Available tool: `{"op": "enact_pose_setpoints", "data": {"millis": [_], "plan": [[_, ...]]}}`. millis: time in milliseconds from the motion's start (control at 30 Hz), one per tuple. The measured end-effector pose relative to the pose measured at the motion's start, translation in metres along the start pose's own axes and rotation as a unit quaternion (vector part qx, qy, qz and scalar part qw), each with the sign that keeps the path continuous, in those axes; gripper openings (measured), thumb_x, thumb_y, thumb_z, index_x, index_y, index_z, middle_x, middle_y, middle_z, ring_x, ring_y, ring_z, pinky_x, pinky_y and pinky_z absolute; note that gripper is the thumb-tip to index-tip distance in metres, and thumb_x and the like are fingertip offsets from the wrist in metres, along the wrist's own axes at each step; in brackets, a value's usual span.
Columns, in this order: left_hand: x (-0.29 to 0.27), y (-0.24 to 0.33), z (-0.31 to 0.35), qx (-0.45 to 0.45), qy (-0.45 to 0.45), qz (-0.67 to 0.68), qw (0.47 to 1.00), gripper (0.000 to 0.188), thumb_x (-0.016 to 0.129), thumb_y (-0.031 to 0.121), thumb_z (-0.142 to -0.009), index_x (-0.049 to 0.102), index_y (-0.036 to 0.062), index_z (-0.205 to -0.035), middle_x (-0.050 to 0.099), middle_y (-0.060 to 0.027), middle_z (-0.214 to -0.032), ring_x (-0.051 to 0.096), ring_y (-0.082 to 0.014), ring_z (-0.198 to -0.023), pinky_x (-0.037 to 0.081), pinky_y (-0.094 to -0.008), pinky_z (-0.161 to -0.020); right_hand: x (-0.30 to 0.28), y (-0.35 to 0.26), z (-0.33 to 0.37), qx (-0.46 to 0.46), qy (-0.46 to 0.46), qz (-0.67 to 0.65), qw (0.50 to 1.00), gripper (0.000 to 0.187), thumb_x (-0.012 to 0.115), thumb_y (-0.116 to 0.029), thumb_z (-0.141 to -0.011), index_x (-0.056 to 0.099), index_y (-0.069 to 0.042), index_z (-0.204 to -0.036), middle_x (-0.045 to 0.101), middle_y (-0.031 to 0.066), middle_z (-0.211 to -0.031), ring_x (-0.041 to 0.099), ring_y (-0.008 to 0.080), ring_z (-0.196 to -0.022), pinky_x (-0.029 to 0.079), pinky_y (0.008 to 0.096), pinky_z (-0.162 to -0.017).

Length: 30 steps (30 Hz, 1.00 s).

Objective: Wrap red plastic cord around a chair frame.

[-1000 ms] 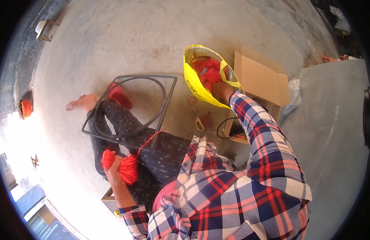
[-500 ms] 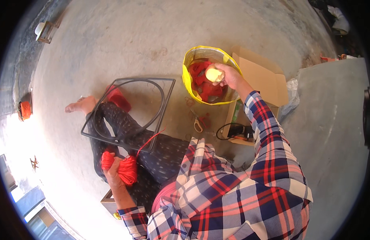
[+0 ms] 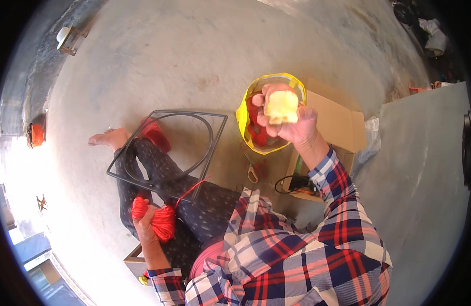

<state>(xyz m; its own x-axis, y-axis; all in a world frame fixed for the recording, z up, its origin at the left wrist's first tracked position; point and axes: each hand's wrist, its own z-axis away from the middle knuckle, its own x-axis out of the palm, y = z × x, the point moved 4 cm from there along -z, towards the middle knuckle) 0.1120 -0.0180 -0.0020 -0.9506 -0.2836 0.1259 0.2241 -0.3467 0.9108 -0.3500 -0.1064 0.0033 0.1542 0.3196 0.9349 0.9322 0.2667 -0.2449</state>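
My left hand (image 3: 145,223) is closed round a bundle of red cord (image 3: 163,223) above my lap. One loose strand of it runs up across my thigh to the black square metal frame (image 3: 221,140), which has a ring inside and rests over my legs. My right hand (image 3: 301,125) is raised in front of a yellow-rimmed bag (image 3: 242,118), its fingers wrapped round a pale yellow, blocky, bread-like piece (image 3: 283,107). Part of the bag's opening is hidden behind this hand; red material (image 3: 256,130) shows inside.
Scissors (image 3: 252,173) lie on the floor below the bag. An open cardboard box (image 3: 337,120) with a black cable stands at the right, beside clear plastic (image 3: 370,135). Something red (image 3: 156,135) lies under the frame. A small wooden box (image 3: 135,265) is by my left forearm.
My right hand has come up out of the bag's opening, closer to me, with the pale yellow piece turned face up. My left hand keeps its hold on the red cord.
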Motion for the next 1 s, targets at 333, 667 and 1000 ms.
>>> {"op": "enact_pose_setpoints", "data": {"millis": [333, 667, 1000], "plan": [[0.007, -0.002, 0.003, -0.004, -0.003, 0.002, 1.0, 0.028, 0.065, -0.004, -0.08, 0.058, 0.0, -0.107, 0.064, -0.0078, -0.08, 0.064, -0.0182, -0.072, 0.054, -0.0324, -0.07, 0.086, 0.032, -0.041, -0.038, 0.008, 0.115, 0.993, 0.077, 0.058, -0.062, -0.078, 0.044, 0.002, -0.119, 0.059, 0.0228, -0.084, 0.053, 0.0232, -0.043, 0.041, 0.0269, -0.034], [0.002, -0.001, 0.006, -0.003, 0.034, -0.009, 0.999, 0.027, 0.064, -0.006, -0.081, 0.059, 0.0001, -0.106, 0.063, -0.0068, -0.079, 0.062, -0.0173, -0.068, 0.054, -0.0323, -0.067, 0.096, 0.043, -0.046, -0.066, -0.016, 0.216, 0.974, 0.079, 0.071, -0.058, -0.068, 0.052, 0.005, -0.113, 0.061, 0.0192, -0.093, 0.062, 0.022, -0.07, 0.048, 0.0276, -0.054], [0.011, 0.001, 0.004, 0.008, -0.002, 0.002, 1.0, 0.028, 0.065, -0.004, -0.08, 0.058, 0.0002, -0.106, 0.062, -0.0063, -0.078, 0.061, -0.0157, -0.067, 0.052, -0.0295, -0.066, 0.131, 0.044, -0.037, -0.033, -0.127, 0.345, 0.93, 0.083, 0.088, -0.05, -0.048, 0.061, 0.006, -0.103, 0.065, 0.0111, -0.091, 0.067, 0.019, -0.084, 0.052, 0.0275, -0.075]]}}
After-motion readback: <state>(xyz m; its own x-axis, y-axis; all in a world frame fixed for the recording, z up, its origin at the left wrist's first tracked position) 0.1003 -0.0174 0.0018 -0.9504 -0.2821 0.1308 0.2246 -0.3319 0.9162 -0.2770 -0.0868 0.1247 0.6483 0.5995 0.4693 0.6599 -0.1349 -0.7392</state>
